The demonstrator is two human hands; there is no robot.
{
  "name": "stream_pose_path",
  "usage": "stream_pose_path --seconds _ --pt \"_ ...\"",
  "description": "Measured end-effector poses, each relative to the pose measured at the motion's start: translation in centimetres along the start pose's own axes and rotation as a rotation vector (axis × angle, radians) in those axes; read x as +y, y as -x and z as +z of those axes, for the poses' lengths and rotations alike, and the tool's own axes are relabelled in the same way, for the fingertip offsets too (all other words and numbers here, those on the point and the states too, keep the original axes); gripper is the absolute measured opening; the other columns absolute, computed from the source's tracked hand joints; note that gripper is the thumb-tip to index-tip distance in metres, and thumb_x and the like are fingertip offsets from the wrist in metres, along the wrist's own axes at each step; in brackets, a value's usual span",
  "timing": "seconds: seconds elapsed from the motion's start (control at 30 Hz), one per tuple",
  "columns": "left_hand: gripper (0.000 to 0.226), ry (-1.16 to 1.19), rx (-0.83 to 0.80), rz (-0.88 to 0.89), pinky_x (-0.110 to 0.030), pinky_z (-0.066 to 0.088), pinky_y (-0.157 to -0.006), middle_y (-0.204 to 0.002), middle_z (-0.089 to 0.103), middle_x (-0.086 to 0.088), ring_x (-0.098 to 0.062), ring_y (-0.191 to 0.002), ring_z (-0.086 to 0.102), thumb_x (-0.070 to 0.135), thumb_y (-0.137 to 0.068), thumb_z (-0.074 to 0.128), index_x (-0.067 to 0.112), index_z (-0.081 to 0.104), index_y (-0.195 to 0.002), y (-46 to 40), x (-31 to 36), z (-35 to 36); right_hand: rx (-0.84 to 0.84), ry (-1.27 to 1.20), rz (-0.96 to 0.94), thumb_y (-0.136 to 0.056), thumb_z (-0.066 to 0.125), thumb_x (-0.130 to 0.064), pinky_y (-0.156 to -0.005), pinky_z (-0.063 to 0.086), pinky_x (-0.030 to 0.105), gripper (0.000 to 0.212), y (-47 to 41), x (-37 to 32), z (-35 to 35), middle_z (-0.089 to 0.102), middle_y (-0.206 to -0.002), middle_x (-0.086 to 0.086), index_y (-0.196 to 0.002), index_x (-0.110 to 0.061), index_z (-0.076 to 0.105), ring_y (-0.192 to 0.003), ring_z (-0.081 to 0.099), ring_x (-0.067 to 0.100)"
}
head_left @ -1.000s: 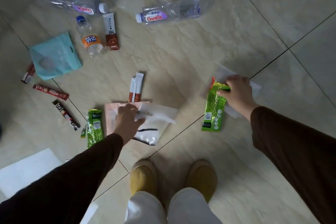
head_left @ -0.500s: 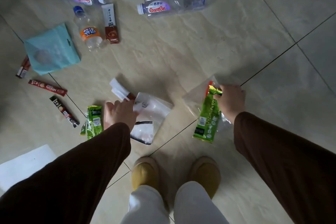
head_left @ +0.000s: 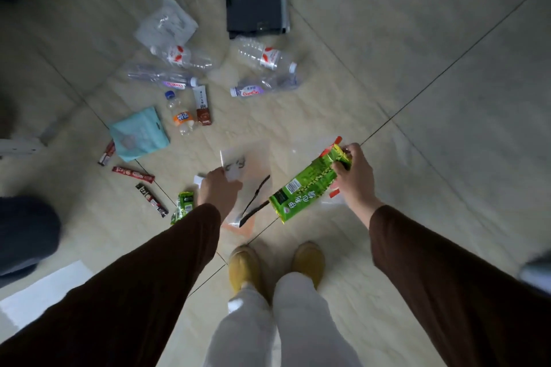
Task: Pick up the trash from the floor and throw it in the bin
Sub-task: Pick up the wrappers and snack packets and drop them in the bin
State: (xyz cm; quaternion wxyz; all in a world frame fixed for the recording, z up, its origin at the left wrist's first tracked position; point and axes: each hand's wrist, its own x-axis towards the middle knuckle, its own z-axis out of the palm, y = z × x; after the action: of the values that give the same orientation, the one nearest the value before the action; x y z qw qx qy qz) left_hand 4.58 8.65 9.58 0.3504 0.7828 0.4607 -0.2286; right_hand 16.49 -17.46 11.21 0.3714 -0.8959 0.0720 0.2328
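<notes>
My right hand (head_left: 354, 176) grips the top of a green snack wrapper (head_left: 307, 188) together with a clear plastic bag (head_left: 329, 199), both lifted off the tiled floor. My left hand (head_left: 219, 191) holds a clear zip bag with a black strip (head_left: 253, 188), a pink packet (head_left: 240, 228) and a white sachet (head_left: 198, 181), also raised. On the floor lie a small green wrapper (head_left: 183, 205), red and dark stick sachets (head_left: 133, 173), a teal pouch (head_left: 138, 134), a small orange-label bottle (head_left: 180, 116), a brown tube (head_left: 202, 109) and several clear plastic bottles (head_left: 267, 58). No bin is in view.
A black flat bag (head_left: 256, 10) and a clear crumpled bag (head_left: 165, 22) lie farther ahead. My yellow slippers (head_left: 246, 265) stand below the hands. A white sheet (head_left: 41, 289) lies at lower left, beside a dark blurred shape (head_left: 24, 232).
Both hands have risen from the floor with their wrappers. The view has pulled back and up, bringing the black bag and the crumpled clear bag into sight.
</notes>
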Motion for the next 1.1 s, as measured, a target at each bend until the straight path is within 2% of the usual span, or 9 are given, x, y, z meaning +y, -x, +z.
stream_pose_path --seconds 0.07,0.13,0.27,0.33,0.47,0.6,0.73,0.97,1.1 --pt "0.017 0.108 0.009 -0.004 -0.026 0.044 -0.056 -0.074 0.066 -0.002 -0.025 -0.069 0.061 0.023 -0.075 0.076 0.017 0.062 -0.082 1.7 3.5 -2.2 0.042 -0.1 0.016 -0.095 0.061 -0.002 -0.064 0.061 0.031 0.04 0.4 -2.8 -3.4 0.065 -0.115 0.002 -0.127 -0.022 0.048 -0.076 0.069 0.015" --pt "0.017 0.166 0.023 0.003 -0.027 0.042 -0.055 -0.071 0.066 -0.004 -0.025 -0.064 0.06 0.023 -0.075 0.074 0.019 0.058 -0.074 2.8 6.8 -3.9 0.078 -0.189 0.052 -0.095 0.06 -0.002 -0.081 0.061 0.042 0.063 -0.2 -5.1 -6.6 0.06 -0.12 0.002 -0.146 -0.029 0.034 -0.096 0.069 0.023" --pt "0.014 0.169 0.046 0.024 -0.03 0.041 -0.064 -0.07 0.062 0.002 -0.027 -0.071 0.059 0.021 -0.076 0.073 0.016 0.062 -0.084 3.9 13.6 -5.9 0.156 -0.322 0.154 -0.096 0.053 0.0 -0.101 0.053 0.047 0.066 -3.4 -8.0 -11.6 0.051 -0.145 0.013 -0.153 -0.021 0.025 -0.123 0.06 0.028" --pt "0.015 0.192 0.053 0.006 -0.031 0.043 -0.065 -0.079 0.067 -0.007 -0.029 -0.074 0.061 0.018 -0.077 0.073 0.012 0.065 -0.089 4.1 17.0 -6.0 0.202 -0.437 0.274 -0.092 0.046 0.004 -0.096 0.055 0.044 0.064 -5.8 -8.9 -13.8 0.054 -0.141 0.015 -0.15 -0.017 0.03 -0.115 0.063 0.027" --pt "0.016 0.193 0.079 -0.004 -0.031 0.047 -0.068 -0.085 0.065 -0.007 -0.027 -0.075 0.06 0.021 -0.081 0.072 0.016 0.063 -0.093 3.2 24.1 -6.0 0.21 -0.554 0.372 -0.092 0.05 0.006 -0.068 0.06 0.024 0.055 -11.4 -11.0 -18.1 0.06 -0.12 0.007 -0.142 -0.015 0.039 -0.091 0.068 0.015" --pt "0.028 0.233 0.117 -0.03 -0.036 0.051 -0.073 -0.09 0.068 -0.01 -0.032 -0.086 0.064 0.024 -0.082 0.071 0.006 0.067 -0.103 1.2 30.1 -6.1 0.235 -0.461 0.325 -0.088 0.055 0.002 -0.048 0.047 0.013 0.025 -17.0 -13.6 -21.6 0.061 -0.089 -0.005 -0.106 -0.015 0.053 -0.073 0.064 0.009" --pt "0.033 0.308 0.138 -0.043 -0.041 0.055 -0.083 -0.098 0.07 -0.013 -0.034 -0.091 0.064 0.024 -0.083 0.071 0.005 0.067 -0.11 -1.7 35.2 -7.4 0.25 -0.372 0.302 -0.088 0.053 0.001 -0.045 0.039 0.01 0.016 -22.6 -17.1 -23.1 0.054 -0.079 -0.005 -0.093 -0.014 0.05 -0.067 0.053 0.007" --pt "0.009 0.467 0.15 -0.069 -0.026 0.042 -0.064 -0.081 0.064 -0.001 -0.025 -0.08 0.061 0.023 -0.087 0.063 0.017 0.061 -0.093 -8.3 44.2 -11.6 0.179 -0.399 0.283 -0.096 0.049 -0.005 -0.057 0.044 0.024 0.009 -33.4 -25.9 -23.2 0.057 -0.088 -0.003 -0.101 -0.012 0.049 -0.073 0.057 0.009" --pt "0.018 0.527 0.178 -0.097 -0.026 0.042 -0.063 -0.087 0.066 -0.005 -0.025 -0.08 0.062 0.02 -0.087 0.06 0.011 0.065 -0.101 -12.1 49.4 -13.8 0.166 -0.401 0.282 -0.098 0.047 -0.008 -0.054 0.039 0.021 0.009 -39.3 -30.2 -23.4 0.056 -0.086 -0.006 -0.099 -0.017 0.047 -0.071 0.055 0.005"
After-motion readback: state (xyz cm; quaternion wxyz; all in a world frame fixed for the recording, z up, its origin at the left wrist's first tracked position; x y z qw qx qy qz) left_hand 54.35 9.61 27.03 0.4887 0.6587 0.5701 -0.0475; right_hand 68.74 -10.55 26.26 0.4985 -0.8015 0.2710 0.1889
